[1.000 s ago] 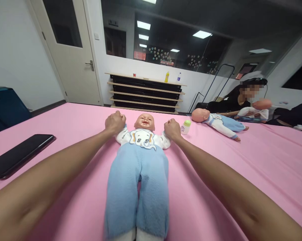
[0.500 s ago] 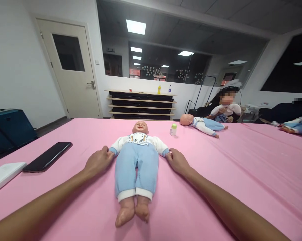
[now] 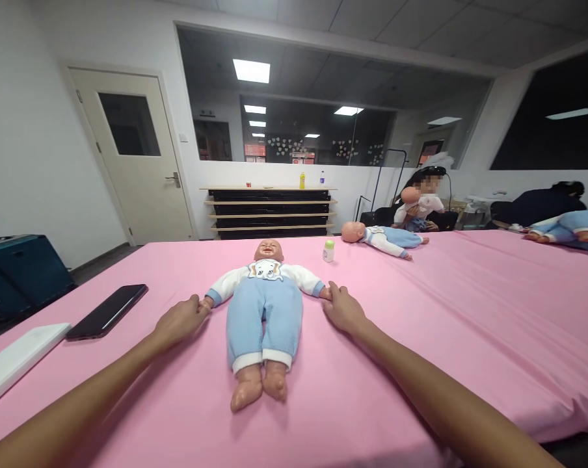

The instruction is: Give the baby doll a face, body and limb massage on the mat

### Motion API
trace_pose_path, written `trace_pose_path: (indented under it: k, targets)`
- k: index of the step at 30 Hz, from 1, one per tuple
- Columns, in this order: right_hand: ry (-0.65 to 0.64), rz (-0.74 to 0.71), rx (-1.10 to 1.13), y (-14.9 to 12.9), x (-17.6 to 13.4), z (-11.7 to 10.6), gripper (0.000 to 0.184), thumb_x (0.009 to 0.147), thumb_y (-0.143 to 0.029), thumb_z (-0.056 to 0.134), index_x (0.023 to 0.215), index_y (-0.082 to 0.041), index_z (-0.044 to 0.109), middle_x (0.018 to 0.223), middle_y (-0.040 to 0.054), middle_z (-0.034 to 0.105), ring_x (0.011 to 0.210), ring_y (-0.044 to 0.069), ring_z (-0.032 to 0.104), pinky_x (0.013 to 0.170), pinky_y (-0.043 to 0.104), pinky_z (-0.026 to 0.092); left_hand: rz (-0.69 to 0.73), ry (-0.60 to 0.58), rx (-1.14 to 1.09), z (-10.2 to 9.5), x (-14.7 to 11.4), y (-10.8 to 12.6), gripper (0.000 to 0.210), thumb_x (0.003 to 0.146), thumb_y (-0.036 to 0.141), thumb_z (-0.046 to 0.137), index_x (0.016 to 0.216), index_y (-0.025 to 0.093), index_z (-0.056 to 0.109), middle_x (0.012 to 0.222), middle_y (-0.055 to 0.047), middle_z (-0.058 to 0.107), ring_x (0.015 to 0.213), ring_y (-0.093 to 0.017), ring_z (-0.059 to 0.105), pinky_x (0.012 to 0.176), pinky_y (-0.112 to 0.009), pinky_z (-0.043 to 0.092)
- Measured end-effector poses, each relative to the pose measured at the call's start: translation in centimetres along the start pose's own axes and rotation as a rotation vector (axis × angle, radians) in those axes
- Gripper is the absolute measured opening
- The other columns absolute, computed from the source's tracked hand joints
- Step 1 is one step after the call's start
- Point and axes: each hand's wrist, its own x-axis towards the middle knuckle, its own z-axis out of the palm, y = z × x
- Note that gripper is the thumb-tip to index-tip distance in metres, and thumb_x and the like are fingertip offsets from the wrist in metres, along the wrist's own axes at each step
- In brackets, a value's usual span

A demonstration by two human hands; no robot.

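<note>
A baby doll (image 3: 265, 312) in a white top with an elephant face and light blue trousers lies on its back on the pink-covered table (image 3: 352, 403). Its head points away from me and its bare feet towards me. My left hand (image 3: 181, 318) is closed round the doll's hand on the left. On the other side, my right hand (image 3: 345, 309) grips the doll's other hand. Both of the doll's arms are stretched out sideways. A small white bottle with a green cap (image 3: 328, 251) stands beyond my right hand.
At left lie a black phone (image 3: 107, 312) and a white flat box-like object (image 3: 23, 361). A second doll (image 3: 386, 239) lies at the far edge, near a person (image 3: 423, 201) holding another doll. One more doll (image 3: 572, 227) is at far right.
The doll's arms are spread wider, with my left hand a little further left. The camera view has tilted up and shifted slightly.
</note>
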Motion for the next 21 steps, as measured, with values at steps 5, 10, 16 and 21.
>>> trace_pose_path:
  k: [5, 10, 16, 21]
  targets:
    - [0.076, -0.087, 0.056, -0.9, -2.7, -1.7, 0.04, 0.092, -0.04, 0.039, 0.129, -0.023, 0.04, 0.116, 0.0107, 0.052, 0.088, 0.023, 0.059, 0.068, 0.03, 0.039, 0.01, 0.07, 0.057, -0.5, -1.4, -0.7, 0.055, 0.086, 0.062, 0.025, 0.105, 0.018, 0.052, 0.091, -0.014, 0.067, 0.078, -0.032, 0.063, 0.055, -0.032, 0.037]
    - [0.104, -0.291, 0.136, -3.8, -5.5, -3.1, 0.041, 0.091, -0.037, 0.045, 0.128, -0.019, 0.044, 0.131, 0.0134, 0.047, 0.114, 0.026, 0.051, 0.084, 0.033, 0.04, 0.155, 0.149, 0.081, -0.5, -3.3, 0.8, 0.038, 0.088, 0.049, 0.03, 0.099, 0.022, 0.054, 0.092, -0.009, 0.067, 0.078, -0.027, 0.062, 0.059, -0.031, 0.037]
    - [0.045, -0.436, 0.254, -6.5, -8.2, -3.1, 0.038, 0.093, -0.038, 0.041, 0.125, -0.019, 0.051, 0.111, 0.0096, 0.062, 0.102, 0.022, 0.058, 0.085, 0.032, 0.041, 0.351, 0.207, -0.01, -0.1, -4.8, 2.6, 0.038, 0.089, 0.043, 0.033, 0.111, 0.022, 0.055, 0.098, -0.006, 0.066, 0.085, -0.023, 0.061, 0.071, -0.032, 0.043]
    - [-0.061, -0.251, 0.264, -6.3, -4.8, -0.9, 0.034, 0.093, -0.032, 0.038, 0.117, -0.017, 0.056, 0.11, 0.0102, 0.064, 0.098, 0.021, 0.06, 0.081, 0.029, 0.042, 0.382, 0.071, -0.156, 1.0, -2.7, 2.7, 0.045, 0.084, 0.039, 0.038, 0.119, 0.02, 0.058, 0.11, -0.008, 0.064, 0.101, -0.027, 0.059, 0.085, -0.037, 0.046]
